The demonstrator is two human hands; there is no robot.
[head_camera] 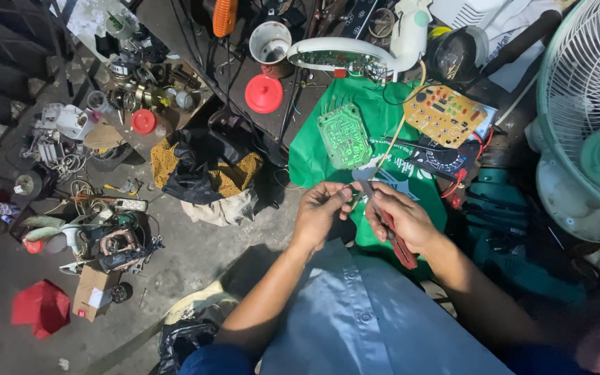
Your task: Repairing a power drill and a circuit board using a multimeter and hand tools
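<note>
Green cloth (383,125) lies spread at centre frame, and both my hands work just above its lower edge. Left hand (321,208): fingers curled, tips pinched on a small part (351,192) at mid-frame; the part is too small to identify. Right hand (401,215): closed around red-handled pliers (397,239), the handles running down and right out of my palm toward the lower centre, the nose pointing up-left to meet the left fingertips. The two hands are almost touching at the pinch point.

On the cloth, just above the hands, a green circuit board (345,135) lies flat. To its right, upper right of centre, sits a yellow control board (444,114) with coloured buttons, partly off the cloth. A pale wire (394,139) runs from the top of the cloth down toward my hands.

Top centre: a white oval housing (345,52), a white cup (270,42) and a red round lid (264,94). Right edge: a white fan (592,118) with its grille facing in. Left of centre: a dark and mustard cloth bundle (206,170). Left third of the frame: loose motor parts and cables (105,236) on the concrete floor, with a red plastic piece (42,305) at lower left.
</note>
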